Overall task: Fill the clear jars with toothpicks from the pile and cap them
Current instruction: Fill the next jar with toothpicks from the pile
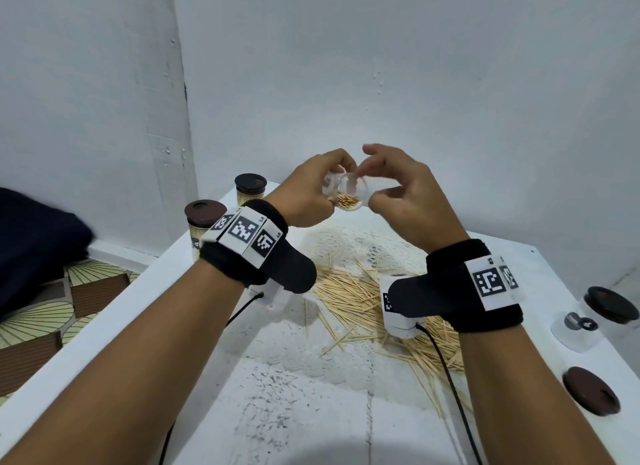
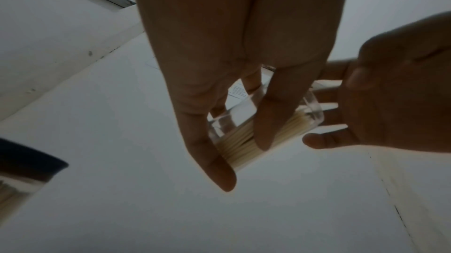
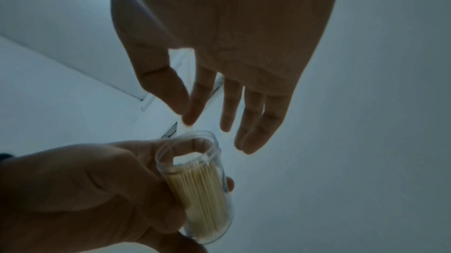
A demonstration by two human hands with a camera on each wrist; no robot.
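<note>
White table (image 1: 214, 378) below, our left hand (image 1: 304, 194) grips the tilted half-full jar (image 1: 346, 193), right hand (image 1: 398, 194) hovers loose-fingered, so toothpicks (image 1: 347, 200) might slide out.

no words, brands or numbers can be read. the left wristband (image 1: 242, 243) and right wristband (image 1: 485, 284) carry square black-and-white coded markers with tiny edge characters too small to read. beside the right wristband, a clear jar (image 1: 581, 326) bears a dark label, blurred. the held jar (image 2: 244, 91) shows a white printed label, illegible.
</note>
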